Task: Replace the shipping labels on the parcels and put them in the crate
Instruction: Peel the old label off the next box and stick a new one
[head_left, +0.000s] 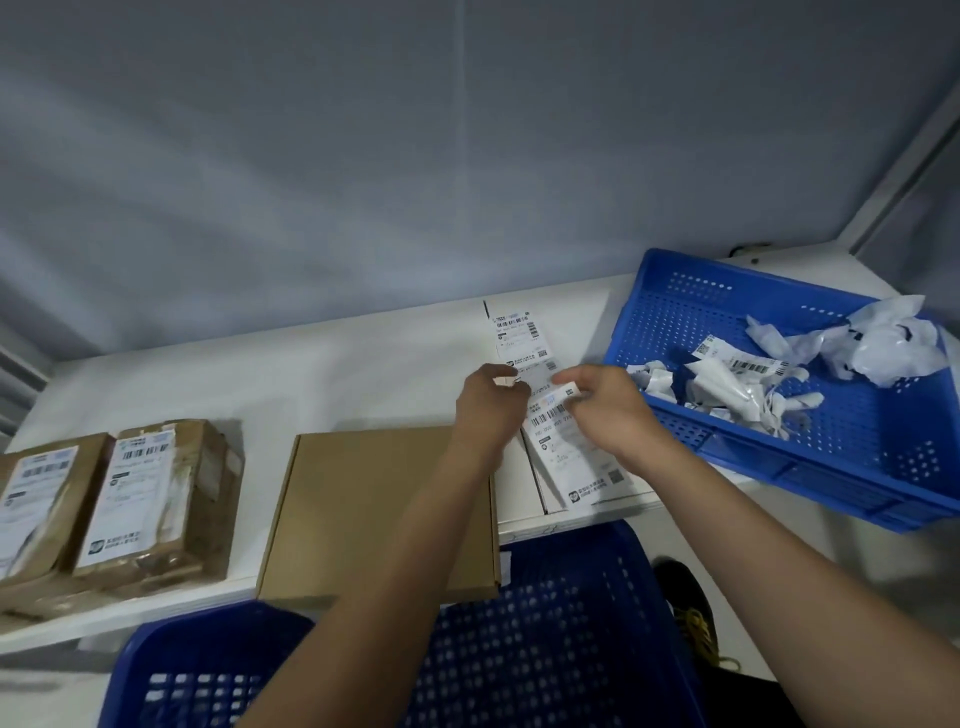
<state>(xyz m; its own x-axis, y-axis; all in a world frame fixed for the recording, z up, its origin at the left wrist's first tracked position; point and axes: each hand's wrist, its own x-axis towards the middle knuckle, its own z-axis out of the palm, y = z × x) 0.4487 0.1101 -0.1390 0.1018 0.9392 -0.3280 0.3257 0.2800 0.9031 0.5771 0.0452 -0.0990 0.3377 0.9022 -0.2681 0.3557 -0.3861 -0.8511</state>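
Hands meet over the strip of labels (566, 415), which runs across the white desk (311, 374) just right of the flat box (379, 509). Left hand (491, 405) pinches a small peeled piece at the strip's upper part; right hand (602, 402) pinches the label edge between thumb and fingertips. Flat box lies plain side up, no label on it, its near edge overhanging the desk. Left of the flat box: two taped parcels (104, 499), side by side, each bearing a label. Right of the box, beyond the strip: blue crate (727, 441) holding crumpled label scraps (810, 364). Nearer than the box: second blue crate (545, 623), below desk level.
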